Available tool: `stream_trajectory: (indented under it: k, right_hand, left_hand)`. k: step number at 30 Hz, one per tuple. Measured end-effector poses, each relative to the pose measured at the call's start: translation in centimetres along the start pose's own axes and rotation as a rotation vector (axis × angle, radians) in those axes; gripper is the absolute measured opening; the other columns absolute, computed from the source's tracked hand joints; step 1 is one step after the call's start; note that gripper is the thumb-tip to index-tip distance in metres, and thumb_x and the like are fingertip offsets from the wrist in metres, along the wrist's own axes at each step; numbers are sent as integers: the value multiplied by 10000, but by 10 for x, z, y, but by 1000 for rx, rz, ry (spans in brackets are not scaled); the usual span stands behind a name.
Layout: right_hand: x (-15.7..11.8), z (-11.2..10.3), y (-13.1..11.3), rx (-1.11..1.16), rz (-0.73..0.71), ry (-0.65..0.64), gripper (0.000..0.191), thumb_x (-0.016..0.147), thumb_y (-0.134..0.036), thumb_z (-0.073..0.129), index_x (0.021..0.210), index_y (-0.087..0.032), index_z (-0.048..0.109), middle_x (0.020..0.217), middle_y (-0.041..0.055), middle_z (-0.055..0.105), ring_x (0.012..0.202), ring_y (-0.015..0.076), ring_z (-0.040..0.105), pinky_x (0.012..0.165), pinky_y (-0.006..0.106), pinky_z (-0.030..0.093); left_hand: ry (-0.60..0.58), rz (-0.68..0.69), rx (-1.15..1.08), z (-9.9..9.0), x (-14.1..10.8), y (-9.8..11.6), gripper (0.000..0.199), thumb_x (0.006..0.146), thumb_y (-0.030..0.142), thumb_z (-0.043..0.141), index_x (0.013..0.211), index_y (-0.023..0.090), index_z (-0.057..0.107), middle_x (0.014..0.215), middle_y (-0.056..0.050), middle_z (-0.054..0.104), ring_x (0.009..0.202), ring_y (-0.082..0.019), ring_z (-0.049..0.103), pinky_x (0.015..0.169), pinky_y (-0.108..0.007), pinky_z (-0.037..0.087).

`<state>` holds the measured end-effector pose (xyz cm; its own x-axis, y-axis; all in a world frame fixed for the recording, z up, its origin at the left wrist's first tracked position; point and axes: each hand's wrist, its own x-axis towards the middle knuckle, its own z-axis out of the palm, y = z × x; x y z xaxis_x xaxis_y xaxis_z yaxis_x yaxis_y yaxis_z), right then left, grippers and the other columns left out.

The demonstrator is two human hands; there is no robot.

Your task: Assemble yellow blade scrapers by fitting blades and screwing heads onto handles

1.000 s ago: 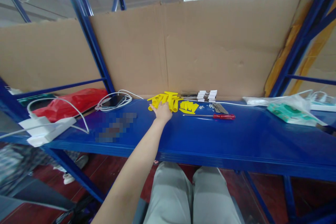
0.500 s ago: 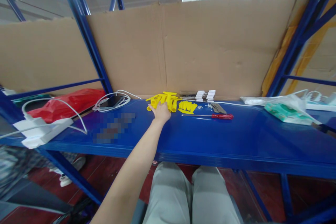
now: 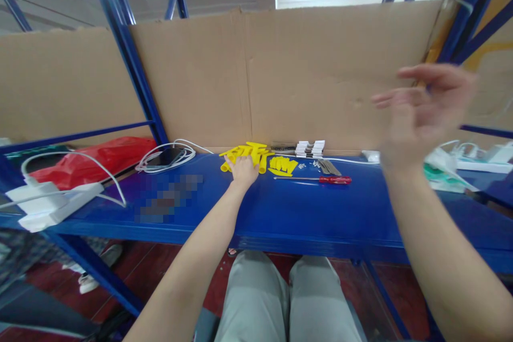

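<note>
My left hand point(image 3: 244, 171) rests at the near side of a pile of yellow tubular parts point(image 3: 262, 162), fingers spread over them. Raised at the right, in front of the cardboard, my right hand point(image 3: 433, 99) is blurred, its fingers apart with nothing seen between them. Small flat yellow pieces point(image 3: 282, 164) lie just right of the pile. Below them is a screwdriver with a red handle point(image 3: 335, 180). Behind it are grey metal strips point(image 3: 329, 167), tiny silvery bits point(image 3: 302, 166) and a stack of white-banded pieces point(image 3: 310, 148).
The blue shelf point(image 3: 304, 208) has a cardboard backing point(image 3: 320, 75). At the left lie a red bag point(image 3: 96, 160), a white power strip point(image 3: 60, 206) and a coiled white cable point(image 3: 186, 157). A green-and-white packet point(image 3: 443, 177) is partly behind my right forearm.
My right hand and forearm have come into view, raised at the right. My left hand stays at the yellow pile. The whole view has shifted slightly.
</note>
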<state>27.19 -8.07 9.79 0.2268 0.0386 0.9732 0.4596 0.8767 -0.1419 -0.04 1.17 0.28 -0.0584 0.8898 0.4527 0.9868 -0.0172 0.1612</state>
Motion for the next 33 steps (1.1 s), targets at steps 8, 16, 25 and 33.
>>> stream_trajectory:
  k: [8, 16, 25, 33]
  right_hand:
    - [-84, 30, 93, -331, 317, -477, 324, 798, -203, 481, 1119, -216, 526, 1079, 102, 635, 756, 185, 623, 719, 359, 531]
    - [-100, 21, 105, -312, 473, -703, 344, 735, -181, 500, 1076, -198, 550, 1030, 108, 657, 665, 178, 610, 717, 384, 534]
    - [-106, 18, 112, -289, 590, -689, 289, 712, -156, 539, 993, -200, 593, 938, 74, 678, 630, 159, 612, 706, 355, 543]
    - [-102, 28, 98, -55, 1073, -491, 59, 830, -235, 516, 843, -200, 561, 824, 73, 688, 663, 162, 640, 632, 300, 533]
  left_hand:
    - [58, 62, 79, 7, 7, -1, 377, 855, 244, 455, 1182, 186, 635, 1190, -136, 654, 1219, -309, 506, 1148, -560, 64]
    - [94, 52, 31, 1, 4, 3, 396, 885, 220, 385, 1170, 111, 637, 1206, -180, 620, 1191, -313, 519, 1130, -499, 186]
    - [222, 1, -87, -6, 1, -2, 404, 914, 282, 351, 1166, 120, 623, 1202, -169, 621, 1176, -300, 533, 1095, -495, 223]
    - [171, 177, -359, -12, 5, -3, 382, 884, 277, 434, 1168, 135, 648, 1158, -97, 675, 1129, -210, 584, 1009, -324, 405]
